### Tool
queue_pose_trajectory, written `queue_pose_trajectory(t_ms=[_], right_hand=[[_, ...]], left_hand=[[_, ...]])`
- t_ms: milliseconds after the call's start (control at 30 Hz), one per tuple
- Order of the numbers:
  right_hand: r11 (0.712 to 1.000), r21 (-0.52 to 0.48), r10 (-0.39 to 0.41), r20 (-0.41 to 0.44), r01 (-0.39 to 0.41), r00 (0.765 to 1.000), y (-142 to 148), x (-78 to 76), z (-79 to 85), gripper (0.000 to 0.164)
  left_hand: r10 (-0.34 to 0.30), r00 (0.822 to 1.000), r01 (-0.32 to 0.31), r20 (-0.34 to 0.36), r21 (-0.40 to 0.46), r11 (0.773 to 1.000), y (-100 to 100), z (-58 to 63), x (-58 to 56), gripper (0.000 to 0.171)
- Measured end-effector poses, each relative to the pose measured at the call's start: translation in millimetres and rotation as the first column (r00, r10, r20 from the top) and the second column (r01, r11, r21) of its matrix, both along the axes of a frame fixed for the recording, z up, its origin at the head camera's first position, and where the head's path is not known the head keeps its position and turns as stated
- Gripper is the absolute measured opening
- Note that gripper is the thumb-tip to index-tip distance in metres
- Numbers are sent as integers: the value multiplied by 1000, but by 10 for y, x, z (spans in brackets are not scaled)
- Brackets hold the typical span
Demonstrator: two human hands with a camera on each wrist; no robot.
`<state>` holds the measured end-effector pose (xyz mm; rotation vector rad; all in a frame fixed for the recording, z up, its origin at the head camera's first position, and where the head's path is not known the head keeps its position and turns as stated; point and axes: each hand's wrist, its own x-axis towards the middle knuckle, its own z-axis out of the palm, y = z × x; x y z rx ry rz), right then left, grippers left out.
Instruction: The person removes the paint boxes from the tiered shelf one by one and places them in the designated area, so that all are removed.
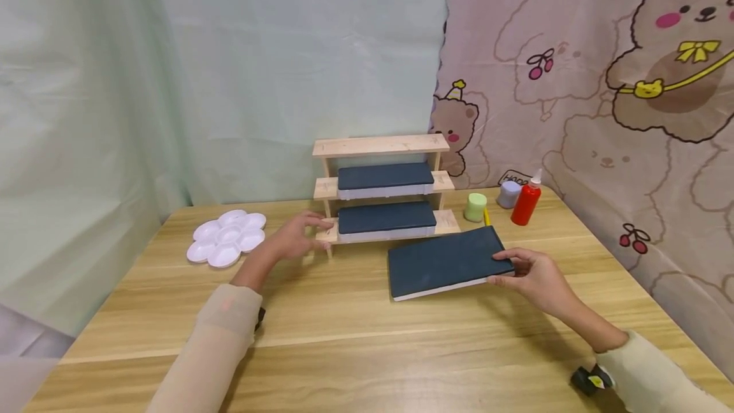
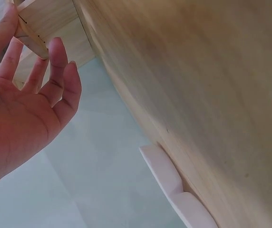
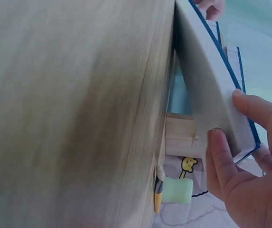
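My right hand point(image 1: 536, 276) grips the right end of a flat, dark-blue-lidded white box point(image 1: 447, 263), thumb on one side and fingers on the other. In the right wrist view its pale underside point(image 3: 207, 71) shows, tilted up over the table at this end. Behind it stands a tiered wooden stand point(image 1: 381, 144) bearing two similar boxes: an upper one point(image 1: 385, 176) on the middle tier and a lower one point(image 1: 387, 217) on the bottom tier. My left hand point(image 1: 294, 236) holds the left end of the bottom tier, its fingers around the board end point(image 2: 31, 42).
On the left lies a white flower-shaped palette point(image 1: 228, 236). Right of the stand are a green jar point(image 1: 475, 207), a yellow-handled brush point(image 1: 487, 217), a lavender jar point(image 1: 508, 195) and a red squeeze bottle point(image 1: 525, 204). Curtains point(image 1: 298, 69) hang behind the wooden table point(image 1: 355, 362).
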<state>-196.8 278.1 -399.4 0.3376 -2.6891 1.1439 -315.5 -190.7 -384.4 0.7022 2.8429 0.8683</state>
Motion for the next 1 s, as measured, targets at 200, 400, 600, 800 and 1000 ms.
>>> queue_pose_trajectory(t_ms=[200,400,600,800,1000], right_hand=[[1000,13,-1,26,1,1000,-18,0,15,42],[999,47,-10,24,9,1000,-23,-1,20,41],[999,44,-10,24,9,1000,-26,4,18,41],[998,58,-24,36,22,999,-16,-5,-11,41],[999,41,-31,55,28,998,-6,-23,-24,41]], left_hand=[[-5,1000,5,1,1,1000,-13,-18,-6,46],[1,1000,-1,4,9,1000,-13,-17,1,47],[1,1000,-1,7,10,1000,-16,-26,-7,47],[-2,1000,1,9,10,1000,-12,-20,-8,48],[1,1000,-1,-3,-1,1000,-13,-28,-13,47]])
